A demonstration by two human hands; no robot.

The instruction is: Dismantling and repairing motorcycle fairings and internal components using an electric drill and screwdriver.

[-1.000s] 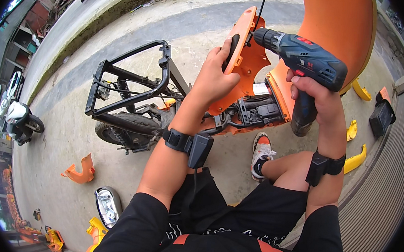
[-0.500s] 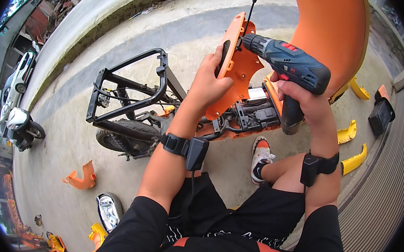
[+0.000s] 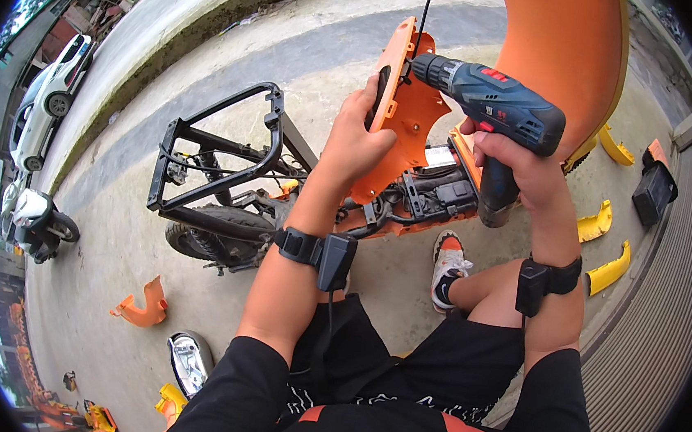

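Observation:
My left hand point(image 3: 356, 144) is closed on an orange plastic scooter panel point(image 3: 415, 127), its fingers on the outer face and its edge turned up. In my right hand point(image 3: 515, 167) is a blue cordless drill point(image 3: 508, 107), gripped by the handle with a finger near the red trigger. The chuck points left at the panel's inner side; whether the bit touches a screw there I cannot make out. Below the panel stands a stripped scooter frame point(image 3: 270, 148) with black tubes and a bare rear wheel. A large orange front cover point(image 3: 565, 62) rises beyond the drill.
Yellow trim pieces point(image 3: 609, 268) and a black box-shaped part point(image 3: 652, 193) lie on the concrete at the right. An orange piece point(image 3: 145, 304) and a headlight-like part point(image 3: 189, 360) lie at the lower left. A parked scooter point(image 3: 41, 222) and a white car point(image 3: 47, 103) are further left.
My hands, the drill and the panel stay almost in place, with a slight shift up and left in view. At the far left the white car has moved further up in the picture.

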